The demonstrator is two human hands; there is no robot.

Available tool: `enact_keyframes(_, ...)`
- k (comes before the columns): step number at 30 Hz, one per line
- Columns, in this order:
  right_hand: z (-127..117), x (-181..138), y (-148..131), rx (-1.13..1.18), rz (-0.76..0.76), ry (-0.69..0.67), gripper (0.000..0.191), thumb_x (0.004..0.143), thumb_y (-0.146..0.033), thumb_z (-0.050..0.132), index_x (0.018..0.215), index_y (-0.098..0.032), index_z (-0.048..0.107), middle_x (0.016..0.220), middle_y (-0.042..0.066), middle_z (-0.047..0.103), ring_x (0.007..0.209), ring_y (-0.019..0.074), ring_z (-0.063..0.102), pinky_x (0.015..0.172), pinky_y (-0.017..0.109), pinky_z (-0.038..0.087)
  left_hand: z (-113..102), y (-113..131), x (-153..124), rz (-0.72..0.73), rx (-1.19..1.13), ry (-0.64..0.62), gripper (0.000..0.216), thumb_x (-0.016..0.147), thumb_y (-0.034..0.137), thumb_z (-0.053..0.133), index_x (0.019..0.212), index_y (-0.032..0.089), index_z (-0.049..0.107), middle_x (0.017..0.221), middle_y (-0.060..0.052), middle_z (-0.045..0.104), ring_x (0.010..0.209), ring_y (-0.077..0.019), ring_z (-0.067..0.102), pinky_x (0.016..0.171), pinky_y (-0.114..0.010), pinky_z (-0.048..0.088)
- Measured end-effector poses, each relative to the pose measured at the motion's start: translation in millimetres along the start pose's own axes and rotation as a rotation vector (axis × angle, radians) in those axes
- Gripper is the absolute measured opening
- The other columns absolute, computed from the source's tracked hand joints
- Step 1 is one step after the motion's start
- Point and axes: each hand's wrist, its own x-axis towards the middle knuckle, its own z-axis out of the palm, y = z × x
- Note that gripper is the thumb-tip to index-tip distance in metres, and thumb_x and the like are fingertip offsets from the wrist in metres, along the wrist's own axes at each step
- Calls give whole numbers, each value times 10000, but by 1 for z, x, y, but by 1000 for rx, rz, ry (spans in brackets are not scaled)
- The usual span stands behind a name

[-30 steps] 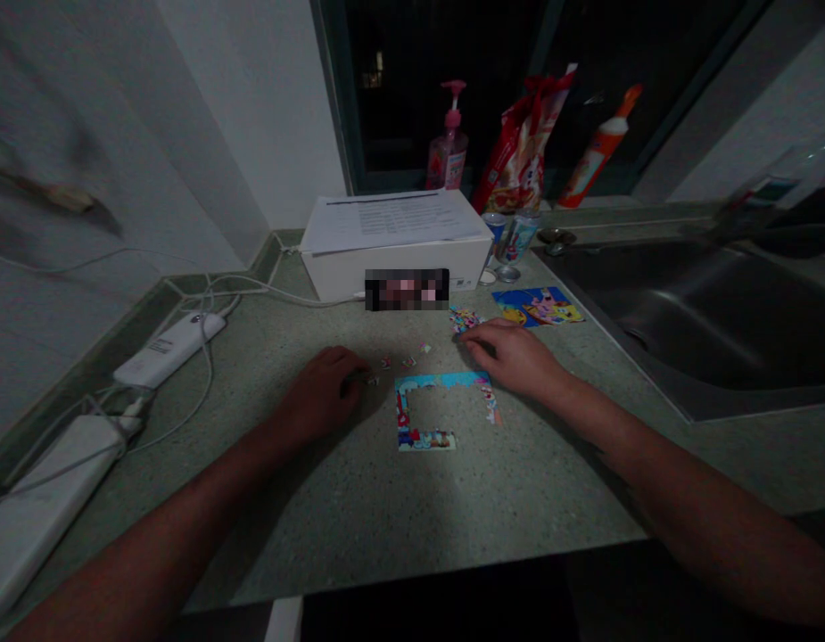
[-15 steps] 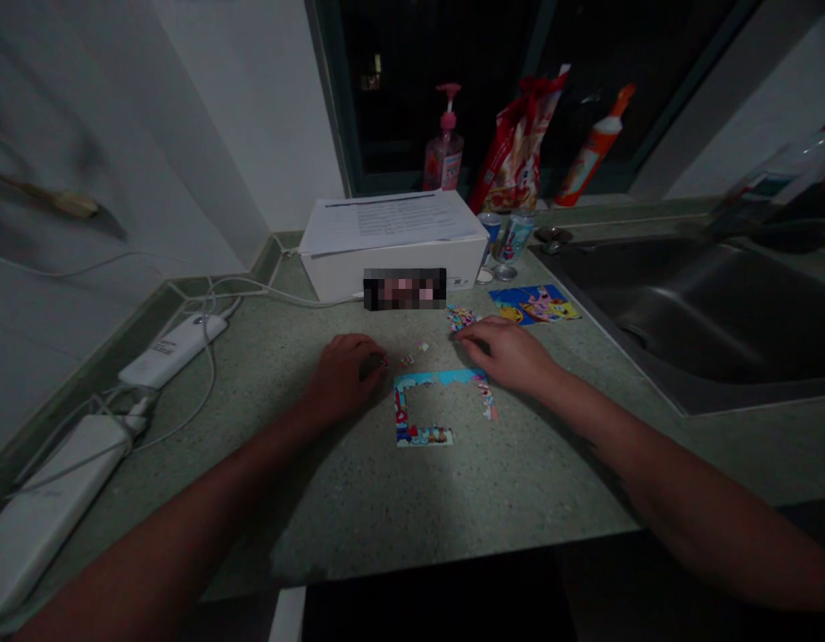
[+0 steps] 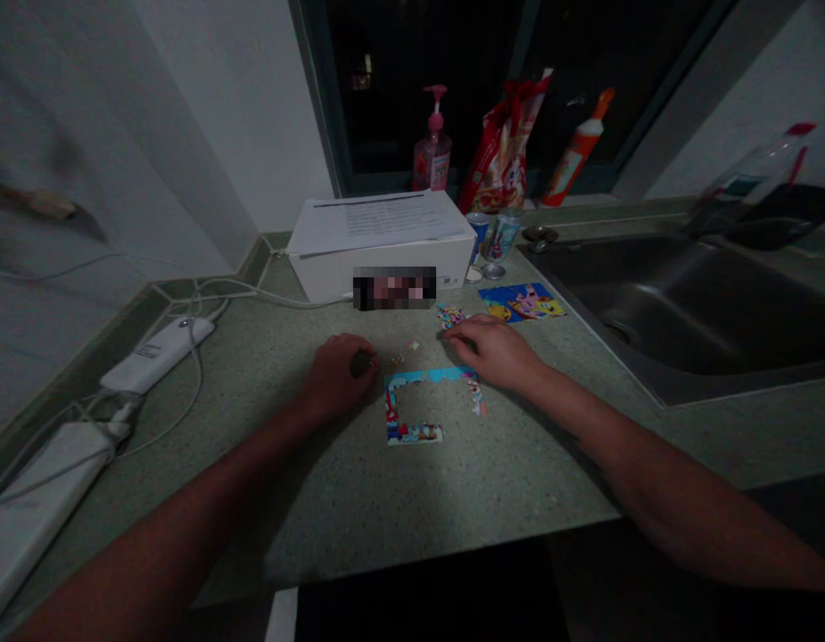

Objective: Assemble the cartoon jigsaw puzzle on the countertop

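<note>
One hand, our left (image 3: 338, 382), curls beside loose jigsaw pieces (image 3: 412, 344), and we cannot tell whether it pinches anything; a partly built border (image 3: 429, 375) of thin, light card, best taken by its edges, lies between; our right hand (image 3: 492, 349), fingers spread, sits near a small heap of pieces (image 3: 450, 316)

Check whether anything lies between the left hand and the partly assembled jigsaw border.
Nothing visible does: only the speckled countertop separates the left hand from the partly assembled jigsaw border. Two loose puzzle pieces lie beyond that gap, farther from the person.
</note>
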Motion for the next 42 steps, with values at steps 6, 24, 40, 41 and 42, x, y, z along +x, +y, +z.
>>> enact_keyframes(6, 0, 1, -17, 61, -96, 107, 222, 1029, -235, 539, 1110, -233, 745, 1076, 81, 778, 1066, 266, 700, 975, 478, 544, -5, 10, -7, -77, -68, 5, 90, 856, 212, 647, 884, 238, 729, 900, -55, 767, 875, -258, 702, 900, -456, 545)
enact_keyframes(24, 14, -9, -76, 195, -383, 176, 174, 998, -312, 664, 1165, -287, 703, 1266, 90, 713, 1236, 282, 655, 1062, 546, 535, -9, 45, -38, -204, -638, 14, 89, 833, 321, 690, 855, 236, 679, 871, -39, 765, 834, -204, 710, 840, -397, 618)
enact_keyframes(40, 3, -4, -74, 201, -386, 186, 139, 964, -276, 670, 1101, -278, 692, 1290, 101, 711, 1274, 285, 646, 1085, 543, 525, -11, 42, -36, -165, -571, 30, 125, 895, 367, 642, 925, 257, 693, 955, -52, 770, 918, -224, 710, 908, -422, 602)
enact_keyframes(41, -2, -4, -69, 203, -352, 213, 151, 961, -269, 674, 1111, -277, 689, 1298, 102, 705, 1281, 283, 642, 1083, 534, 526, -12, 38, -36, -159, -541, 57, 148, 907, 374, 629, 948, 251, 698, 970, -64, 770, 935, -231, 708, 915, -429, 596)
enact_keyframes(42, -8, -4, -63, 208, -312, 245, 167, 956, -259, 679, 1122, -274, 686, 1312, 103, 698, 1293, 286, 636, 1091, 534, 519, -13, 34, -35, -159, -505, 82, 164, 921, 371, 609, 966, 242, 699, 994, -76, 770, 960, -238, 705, 932, -440, 588)
